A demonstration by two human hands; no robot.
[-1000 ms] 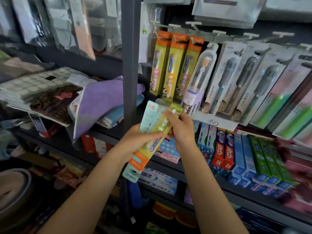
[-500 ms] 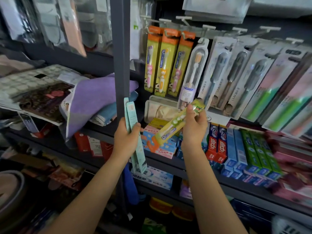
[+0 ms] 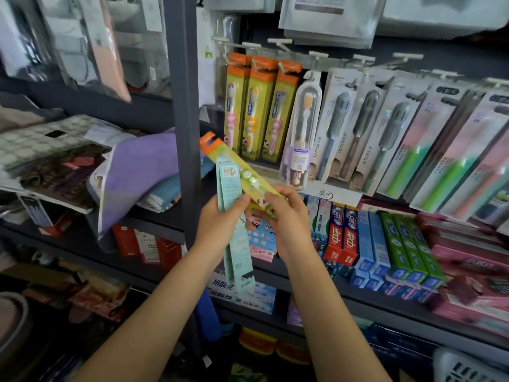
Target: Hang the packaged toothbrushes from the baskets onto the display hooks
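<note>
In front of the shelf I am seeing the left hand (image 3: 220, 224) curling its grip around flat pale-teal carded toothbrush packs (image 3: 234, 232), while the right hand (image 3: 286, 219) is pinching the lower end of a yellow-green, orange-topped toothbrush pack (image 3: 242, 172), tilted below the white display hooks (image 3: 278, 41).

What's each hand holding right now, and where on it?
Left hand grips the teal packs around their middle. Right hand pinches the yellow-green toothbrush pack at its lower end, orange hang tab pointing up-left.
</note>
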